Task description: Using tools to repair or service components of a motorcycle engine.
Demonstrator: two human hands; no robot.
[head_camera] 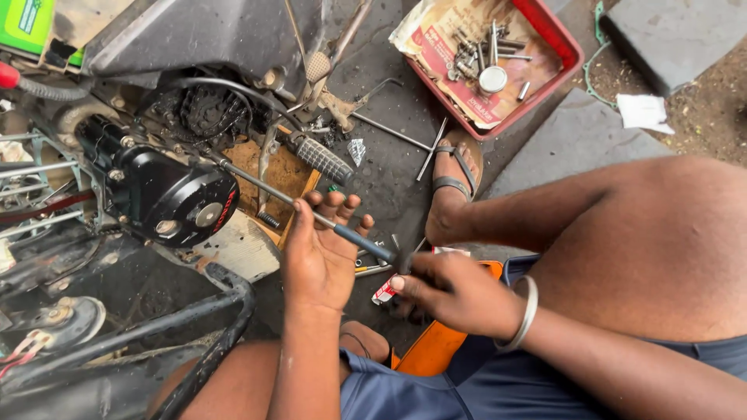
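I am steadying the long driver with my left hand cupped loosely while my right hand is gripping its handle, tip aimed at ten o'clock into the black engine cover.

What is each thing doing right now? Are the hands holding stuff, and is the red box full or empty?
Left hand: open, fingers steadying the tool's shaft.
Right hand: shut on the tool's handle end.
Long T-handle wrench: slanted, tip at the black engine cover.
Black engine cover: still mounted on the motorcycle.
Red tray: lined with paper, holding bolts and a round metal part.
Sandal: worn on the foot.
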